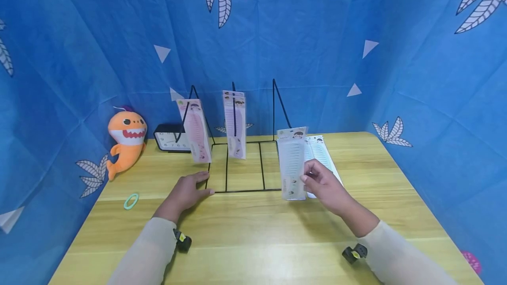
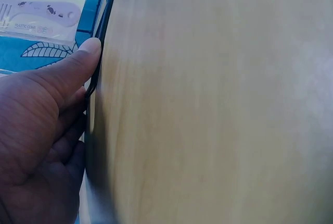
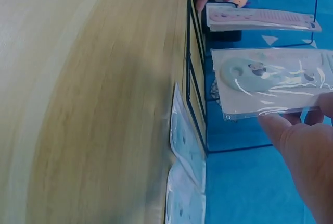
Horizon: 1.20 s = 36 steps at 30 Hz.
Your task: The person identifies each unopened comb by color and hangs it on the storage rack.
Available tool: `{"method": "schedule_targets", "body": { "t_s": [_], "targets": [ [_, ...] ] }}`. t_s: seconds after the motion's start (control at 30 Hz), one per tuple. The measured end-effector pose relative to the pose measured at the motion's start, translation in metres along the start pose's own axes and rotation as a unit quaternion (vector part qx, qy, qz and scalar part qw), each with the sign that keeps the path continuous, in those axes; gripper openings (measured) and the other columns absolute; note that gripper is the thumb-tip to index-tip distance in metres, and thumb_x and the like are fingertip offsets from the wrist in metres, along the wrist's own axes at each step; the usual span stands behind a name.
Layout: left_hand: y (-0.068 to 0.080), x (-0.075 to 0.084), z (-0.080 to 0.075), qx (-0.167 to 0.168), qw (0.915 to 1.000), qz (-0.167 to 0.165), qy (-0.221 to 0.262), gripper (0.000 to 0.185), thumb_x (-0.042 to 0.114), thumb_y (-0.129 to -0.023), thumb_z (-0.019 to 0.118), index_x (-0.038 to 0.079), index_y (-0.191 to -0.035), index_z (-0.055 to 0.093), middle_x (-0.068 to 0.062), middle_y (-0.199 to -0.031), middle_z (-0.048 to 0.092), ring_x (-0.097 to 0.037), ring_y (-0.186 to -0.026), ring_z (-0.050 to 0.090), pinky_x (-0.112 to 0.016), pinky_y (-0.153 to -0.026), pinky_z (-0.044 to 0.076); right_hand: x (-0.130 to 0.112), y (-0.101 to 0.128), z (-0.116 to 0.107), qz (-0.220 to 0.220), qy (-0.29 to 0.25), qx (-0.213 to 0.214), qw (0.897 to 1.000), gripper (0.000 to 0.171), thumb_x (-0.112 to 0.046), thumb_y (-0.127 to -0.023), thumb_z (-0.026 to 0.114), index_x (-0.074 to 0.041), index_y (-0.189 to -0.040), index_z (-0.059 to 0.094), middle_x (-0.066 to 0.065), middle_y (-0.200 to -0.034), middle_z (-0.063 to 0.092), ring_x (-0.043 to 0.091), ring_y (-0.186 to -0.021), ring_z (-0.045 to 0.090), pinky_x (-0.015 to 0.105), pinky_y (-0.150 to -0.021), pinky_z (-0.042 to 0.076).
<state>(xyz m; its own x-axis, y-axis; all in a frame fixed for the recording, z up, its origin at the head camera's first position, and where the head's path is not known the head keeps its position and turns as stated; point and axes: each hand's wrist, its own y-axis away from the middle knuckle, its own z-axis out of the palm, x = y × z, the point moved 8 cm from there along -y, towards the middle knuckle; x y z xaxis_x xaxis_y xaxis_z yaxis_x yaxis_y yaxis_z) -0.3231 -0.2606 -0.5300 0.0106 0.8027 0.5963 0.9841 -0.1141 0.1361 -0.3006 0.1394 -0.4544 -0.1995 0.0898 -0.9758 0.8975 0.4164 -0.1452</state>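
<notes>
One blue cloth, printed with white leaves and triangles, closes in the room behind and at both sides. Before it stands one wood-grain surface, pale yellow with lengthwise bands. It carries one black wire rack with three uprights and a flat base divided by cross wires.

At the far left of the surface sits one orange shark toy. Packaged combs come in three colours. Pink packaging hangs on the rack's left arm; how many packs are layered there cannot be told. At least two purple packs hang on the middle arm. One mint pack is held upright in front of the right arm's end; whether it is threaded on cannot be told. Two more packs lie on the surface just behind and to its right.

Of the two hands, the right hand pinches the mint pack's lower edge between thumb and fingers. The left hand is spread, thumb and fingers apart, touching the base's front left corner.

One black-cased clock stands partly behind the pink packaging. Two small black devices sit at the cuffs. One green ring lies near the left hand.
</notes>
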Motion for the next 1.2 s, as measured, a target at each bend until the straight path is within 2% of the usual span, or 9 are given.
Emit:
{"method": "schedule_targets", "body": {
  "t_s": [0.17,0.6,0.8,1.0,1.2],
  "targets": [
    [0.0,0.002,-0.001,0.002,1.0,-0.002,-0.001,0.068,0.034,-0.101,0.081,0.011,-0.159,0.057,-0.008,-0.171,0.048,-0.04,-0.162,0.038,-0.06,-0.134,0.032,0.001,-0.002,0.003,0.006,0.003,0.01,1.0,0.014,-0.002,-0.113,0.051,0.008,-0.116,0.041,0.034,-0.147,0.053,0.054,-0.142,0.051,0.068,-0.111,0.054],
    [0.0,0.001,-0.001,0.001,1.0,-0.008,-0.001,0.067,0.034,-0.101,0.081,0.012,-0.16,0.057,-0.007,-0.172,0.048,-0.039,-0.162,0.038,-0.06,-0.134,0.032,0.008,-0.009,0.0,0.044,0.016,0.034,0.998,0.01,-0.004,-0.113,0.05,0.004,-0.117,0.045,0.032,-0.16,0.048,0.058,-0.149,0.048,0.066,-0.112,0.054],
    [0.0,0.001,0.0,-0.001,0.9999,-0.012,0.002,0.069,0.035,-0.101,0.081,0.012,-0.16,0.056,-0.006,-0.172,0.047,-0.039,-0.163,0.037,-0.06,-0.134,0.032,0.01,-0.021,0.001,0.053,-0.005,0.042,0.998,0.014,-0.006,-0.114,0.051,0.004,-0.119,0.044,0.029,-0.147,0.053,0.054,-0.15,0.049,0.063,-0.115,0.053],
    [0.0,0.0,-0.001,0.003,0.9999,-0.013,0.001,0.069,0.035,-0.101,0.081,0.013,-0.16,0.056,-0.006,-0.172,0.047,-0.039,-0.163,0.036,-0.06,-0.134,0.031,0.013,-0.038,-0.002,0.07,0.002,0.071,0.995,0.01,-0.008,-0.115,0.05,-0.001,-0.12,0.045,0.017,-0.128,0.052,0.045,-0.148,0.052,0.055,-0.117,0.055],
    [0.0,-0.001,0.0,0.004,0.9999,-0.013,0.0,0.068,0.035,-0.1,0.082,0.013,-0.16,0.056,-0.006,-0.172,0.047,-0.039,-0.163,0.037,-0.06,-0.134,0.031,0.014,-0.062,-0.003,0.073,-0.007,0.087,0.994,0.009,-0.01,-0.117,0.048,-0.002,-0.12,0.044,0.018,-0.132,0.049,0.045,-0.151,0.05,0.057,-0.118,0.053]
  ]
}}
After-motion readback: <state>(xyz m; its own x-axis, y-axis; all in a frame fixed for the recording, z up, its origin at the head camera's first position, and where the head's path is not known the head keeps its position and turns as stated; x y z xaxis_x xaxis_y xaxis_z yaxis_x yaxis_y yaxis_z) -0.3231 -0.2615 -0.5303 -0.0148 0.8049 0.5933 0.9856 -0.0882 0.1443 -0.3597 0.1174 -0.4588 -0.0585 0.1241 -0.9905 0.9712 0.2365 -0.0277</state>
